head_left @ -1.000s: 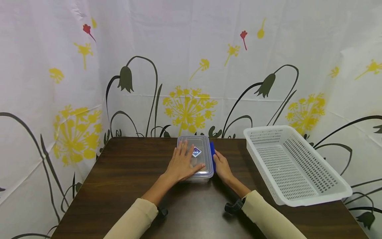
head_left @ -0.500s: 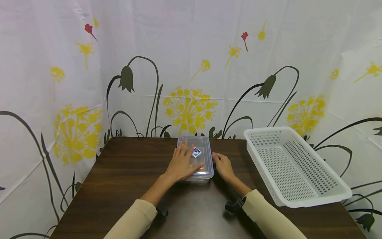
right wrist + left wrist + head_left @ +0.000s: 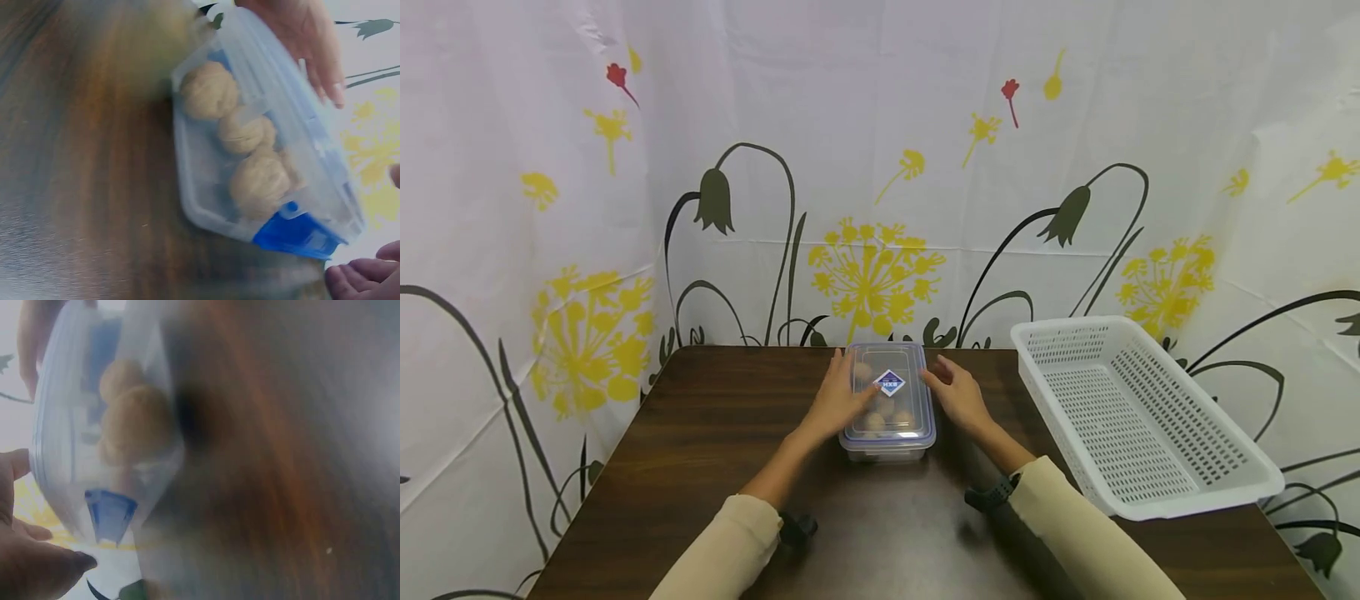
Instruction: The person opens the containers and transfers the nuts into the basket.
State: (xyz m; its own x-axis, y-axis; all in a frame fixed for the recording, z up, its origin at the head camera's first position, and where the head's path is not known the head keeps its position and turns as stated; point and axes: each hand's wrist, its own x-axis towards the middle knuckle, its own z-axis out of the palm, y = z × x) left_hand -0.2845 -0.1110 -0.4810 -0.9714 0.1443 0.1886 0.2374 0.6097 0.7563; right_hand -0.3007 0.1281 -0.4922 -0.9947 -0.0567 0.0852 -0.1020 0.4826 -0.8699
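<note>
A clear lidded food container [image 3: 904,354] with a blue seal line and a diamond label [image 3: 890,382] sits at the table's far middle. Through its wall several walnuts [image 3: 259,184] show. A blue clip [image 3: 297,232] lies on one end in the right wrist view, and another blue clip [image 3: 111,515] in the left wrist view. My left hand [image 3: 835,404] is beside the container's left edge, thumb stretched over the lid, fingers spread. At the right edge hovers my right hand [image 3: 962,404], fingers loosely bent, thumb tip close to the rim, holding nothing.
A white perforated plastic basket [image 3: 1075,442] stands on the right of the dark wooden table [image 3: 730,417]. Behind the table hangs a white curtain [image 3: 880,108] printed with flowers. The container is close to the table's back edge.
The raised blue clip on the right side went down under my right hand, which then drew off it. My left hand slid from the lid's top to its left edge, uncovering the walnuts.
</note>
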